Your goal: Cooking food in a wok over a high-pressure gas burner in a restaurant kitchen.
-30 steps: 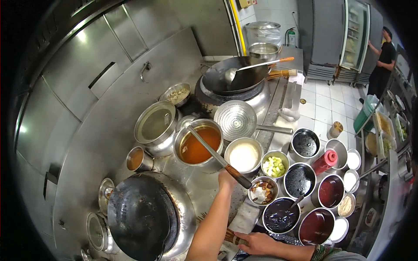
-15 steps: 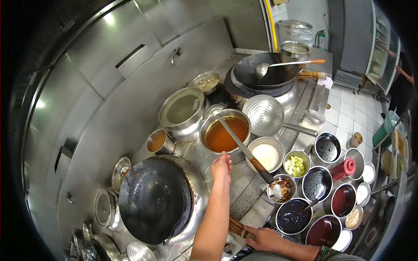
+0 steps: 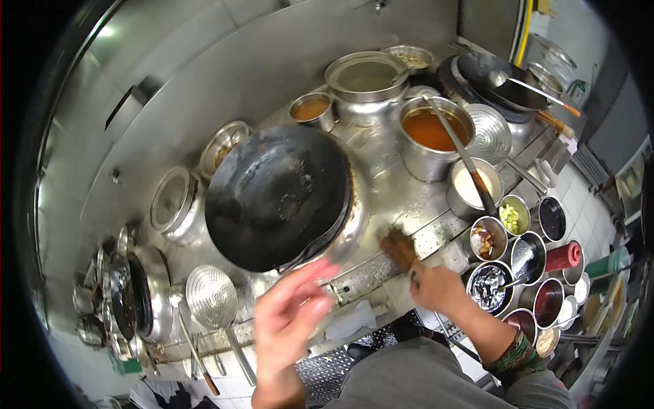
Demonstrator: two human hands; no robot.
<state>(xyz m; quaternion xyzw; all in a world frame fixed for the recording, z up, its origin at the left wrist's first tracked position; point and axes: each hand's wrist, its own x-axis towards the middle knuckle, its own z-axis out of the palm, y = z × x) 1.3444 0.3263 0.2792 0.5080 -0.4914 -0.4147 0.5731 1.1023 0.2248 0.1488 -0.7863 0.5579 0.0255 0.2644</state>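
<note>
My right hand (image 3: 438, 289) is closed round a bamboo wok brush (image 3: 398, 249), whose blurred bristle end points up and left over the steel stove top (image 3: 381, 198). My left hand (image 3: 289, 317) is raised just in front of the wok's near edge, blurred, with thumb and fingers apart and nothing seen between them. The large black wok (image 3: 272, 198) sits tilted on its round burner, with a few wet spots on its inside. Right of it stands a pot of orange-brown liquid (image 3: 432, 131), a long-handled ladle (image 3: 470, 167) lying across its rim.
Seasoning pots crowd the right, among them white liquid (image 3: 471, 187), chopped green pieces (image 3: 511, 217) and a red bottle (image 3: 564, 257). A perforated strainer (image 3: 211, 296) hangs over the front edge at left. Behind are a lidded pot (image 3: 366, 78) and a second wok (image 3: 501, 78).
My left hand has drawn back from the orange-brown pot to the wok's near edge. The brush has come up over the stove top in my right hand. The view has swung left.
</note>
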